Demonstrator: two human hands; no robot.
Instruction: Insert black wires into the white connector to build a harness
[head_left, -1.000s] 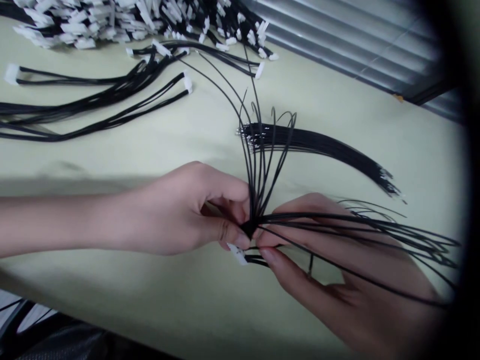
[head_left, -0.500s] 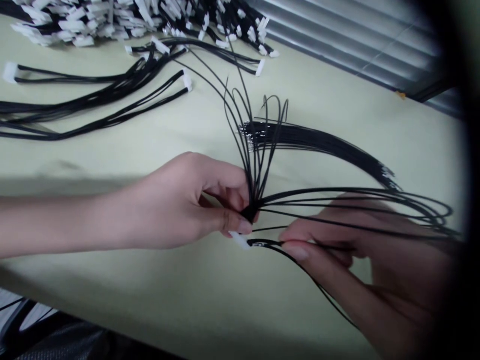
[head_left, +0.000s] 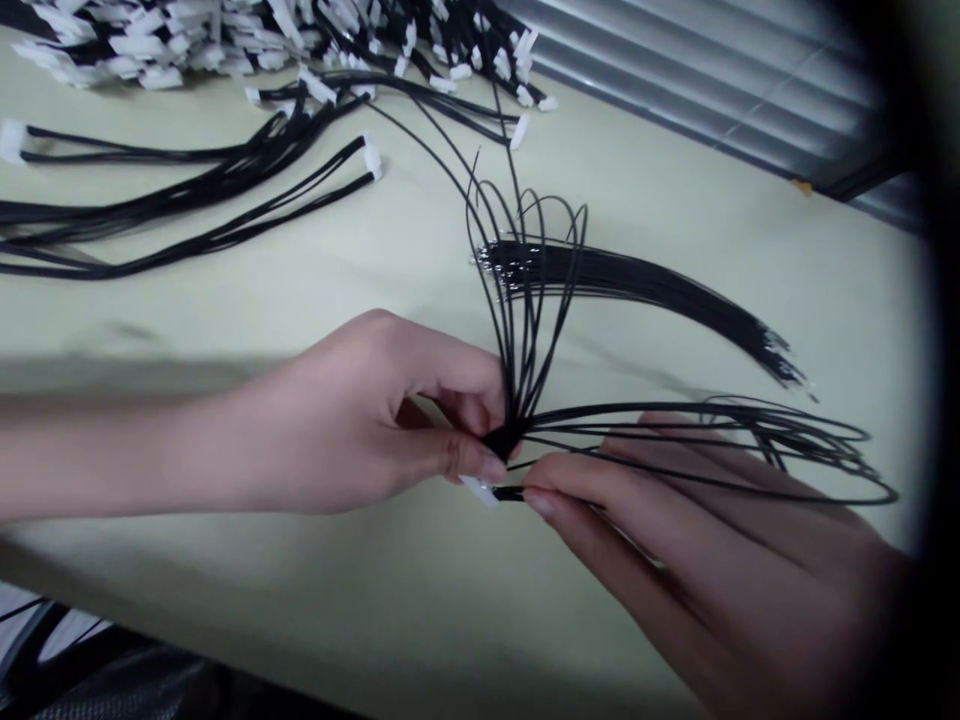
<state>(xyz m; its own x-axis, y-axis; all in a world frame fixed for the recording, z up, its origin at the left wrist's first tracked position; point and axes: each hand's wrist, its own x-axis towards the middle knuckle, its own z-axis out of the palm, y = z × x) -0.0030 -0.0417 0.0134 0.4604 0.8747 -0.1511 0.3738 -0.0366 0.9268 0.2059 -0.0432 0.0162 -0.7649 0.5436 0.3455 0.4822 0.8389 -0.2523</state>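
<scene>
Observed in the left hand [head_left: 375,425], reaching in level from the left with the back turned up: a closed thumb-and-finger grip on the white connector [head_left: 481,490] and the gathered base of the fanned black wires [head_left: 508,438]. Bent at the index finger above, pressed down at the thumb below, with a small opening between the two. Observed in the right hand [head_left: 720,545], slanting in from the lower right: a closed pinch on the dark wire leads [head_left: 510,494], just to the right of the connector. Extended nearly straight at thumb and index finger, toward the left hand; spread back behind them at the other fingers. Near the left fingertips but apart from them at the pinch. Fanned from the left grip in two groups: one upward in loose curves, the other rightward in loops across the back of the right hand. Located above the hands on the table [head_left: 225,600]: a straight bundle of black wires [head_left: 637,275], seen partly behind the upward fan. Farther up and left: looser cables [head_left: 187,195] with white ends, then a heap of cables [head_left: 217,40]. At upper right: a slatted surface [head_left: 675,70]. Too dark to read at the far right edge.
</scene>
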